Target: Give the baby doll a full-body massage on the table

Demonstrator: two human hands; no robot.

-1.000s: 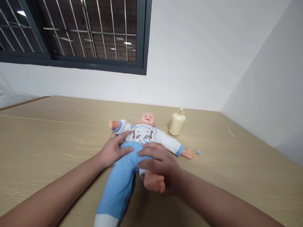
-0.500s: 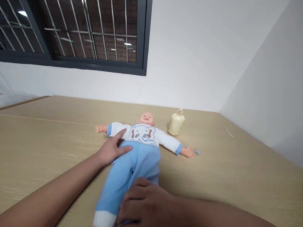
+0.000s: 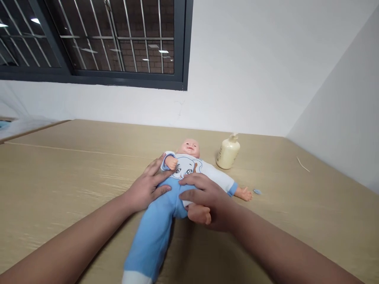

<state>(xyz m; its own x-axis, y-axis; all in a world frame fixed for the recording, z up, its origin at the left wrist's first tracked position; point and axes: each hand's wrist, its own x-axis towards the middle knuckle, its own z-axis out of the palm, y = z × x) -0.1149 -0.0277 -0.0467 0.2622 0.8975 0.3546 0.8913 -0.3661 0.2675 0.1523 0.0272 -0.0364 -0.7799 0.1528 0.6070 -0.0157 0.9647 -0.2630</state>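
A baby doll (image 3: pixel 189 148) in a blue and white suit with an elephant print lies on its back on the wooden table (image 3: pixel 59 173). My left hand (image 3: pixel 146 187) rests against the doll's side, fingers spread under its raised arm. My right hand (image 3: pixel 204 201) is closed around the doll's folded leg and foot, pushed up against its belly. The doll's other leg (image 3: pixel 151 240) lies straight toward me. One doll arm (image 3: pixel 237 191) stretches out to the right.
A cream pump bottle (image 3: pixel 227 154) stands just right of the doll's head. A small blue scrap (image 3: pixel 257 191) lies by the doll's outstretched hand. White walls meet at the table's far right corner; a barred window is above left.
My right hand has come up from the doll's feet, folding one leg against its belly. The doll's arm on the left has swung up over its chest. The view shifted slightly.
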